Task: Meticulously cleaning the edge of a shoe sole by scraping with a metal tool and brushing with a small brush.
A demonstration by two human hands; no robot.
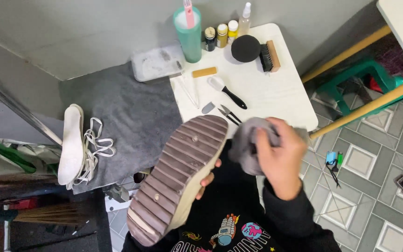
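Head view shows the shoe [178,179] at six o'clock, sole up and tilted, so its ribbed tread faces the person. Left hand [209,177] grips it from beneath, only fingertips showing at the edge. Right hand [281,156] is bunched around a grey cloth [250,142] just beside the toe. Brushes and bottles wait on the white table [276,93] at twelve o'clock; an insole [71,144] and laces [95,149] lie on the grey mat [136,116] at nine.

Brown ribbed shoe sole [178,179], grey cloth [250,144], white laces [94,147], teal cup [190,35]
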